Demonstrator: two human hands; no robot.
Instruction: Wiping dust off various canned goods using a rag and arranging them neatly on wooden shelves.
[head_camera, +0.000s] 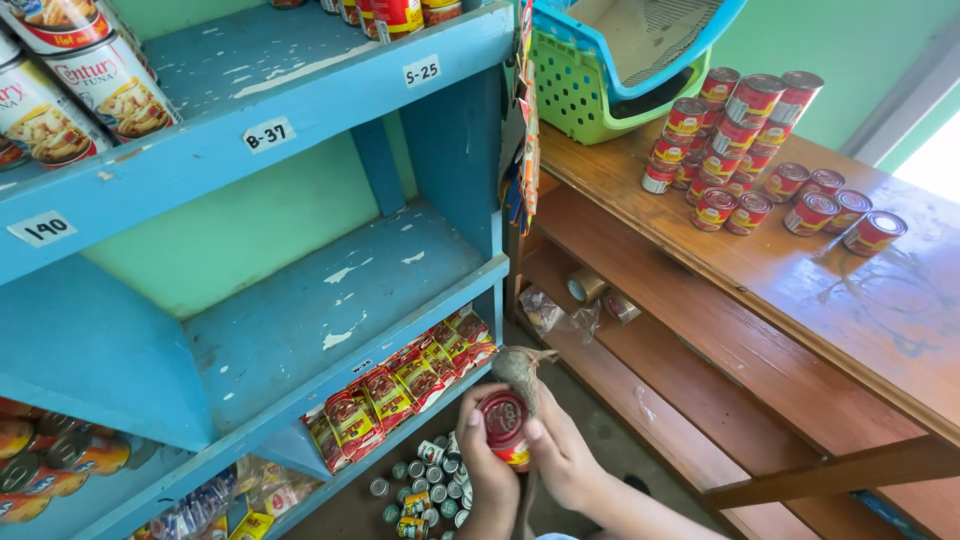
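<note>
Near, low in the middle, small red can (504, 428) held tight in both grips, left hand (487, 470) and right hand (560, 455) closed around it with a gray rag (518, 368), beside the blue shelf (330, 320), more red cans (750, 140) far right on the tabletop (860, 300).

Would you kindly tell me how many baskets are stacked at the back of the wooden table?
2: a green basket sits on the wooden table beside the blue shelf, and a blue basket rests tilted inside it. Others may be hidden above the frame.
</note>
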